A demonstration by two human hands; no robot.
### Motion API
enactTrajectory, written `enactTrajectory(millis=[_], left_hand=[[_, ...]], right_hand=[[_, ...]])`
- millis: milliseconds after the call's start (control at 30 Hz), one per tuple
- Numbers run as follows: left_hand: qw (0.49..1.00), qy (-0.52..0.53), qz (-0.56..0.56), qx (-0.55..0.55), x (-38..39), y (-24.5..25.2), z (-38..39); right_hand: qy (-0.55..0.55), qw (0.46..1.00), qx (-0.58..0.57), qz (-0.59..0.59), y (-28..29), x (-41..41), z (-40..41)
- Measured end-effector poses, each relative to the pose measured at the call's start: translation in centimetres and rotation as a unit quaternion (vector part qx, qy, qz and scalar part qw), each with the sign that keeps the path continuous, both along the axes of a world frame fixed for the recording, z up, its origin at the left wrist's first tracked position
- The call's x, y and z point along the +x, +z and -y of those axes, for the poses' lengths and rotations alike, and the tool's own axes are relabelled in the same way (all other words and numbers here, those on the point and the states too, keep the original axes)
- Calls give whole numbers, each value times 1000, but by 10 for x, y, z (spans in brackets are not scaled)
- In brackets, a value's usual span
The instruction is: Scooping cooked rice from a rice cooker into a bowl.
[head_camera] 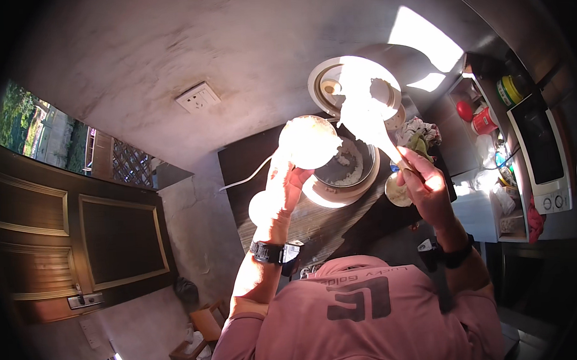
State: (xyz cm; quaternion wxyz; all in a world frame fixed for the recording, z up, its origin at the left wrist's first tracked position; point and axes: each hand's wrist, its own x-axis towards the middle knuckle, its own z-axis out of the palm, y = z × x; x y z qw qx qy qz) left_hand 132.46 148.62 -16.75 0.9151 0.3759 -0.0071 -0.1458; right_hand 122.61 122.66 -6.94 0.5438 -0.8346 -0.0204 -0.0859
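Note:
My left hand (289,187) holds up a bowl (308,141), washed out by glare, with white food that looks like rice at its rim. In my right hand (429,186) is the handle of a rice paddle (392,151). A bright white mass, apparently rice (360,116), covers the paddle's far end above the cooker. Below both hands stands an open rice cooker (335,195) with cooked rice (351,170) in its dark inner pot. Its raised lid (317,89) is partly hidden behind the paddle. A round bowl with pale contents (396,192) sits beside my right hand.
Another white round object (260,209) lies beneath my left wrist on the wood-grain table (314,227). Crumpled cloths (418,135) rest right of the cooker. A white cord (247,177) runs left. Shelves (488,214) and a microwave (540,149) stand to the right.

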Motion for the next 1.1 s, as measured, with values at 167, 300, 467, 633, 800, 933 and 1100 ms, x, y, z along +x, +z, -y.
enactTrajectory(millis=[167,300,467,633,800,933,1100], left_hand=[[1000,3,0,-22,-2,-2,-5],[999,18,21,-38,3,-7,-2],[995,92,30,-23,1,-8,6],[995,86,29,-39,3,-5,-4],[995,101,14,-17,-4,-15,-19],[993,113,20,-33,-2,-20,-16],[989,140,-1,-54,-7,-22,-15]], right_hand=[[-30,987,109,-115,-3,-8,-1],[-12,989,96,-114,-8,-7,-4],[11,989,80,-122,5,-8,-19],[-5,994,50,-97,9,9,-4],[83,948,-305,-35,-15,43,14],[176,768,-588,185,-38,68,12],[142,561,-786,218,-41,84,-21]])
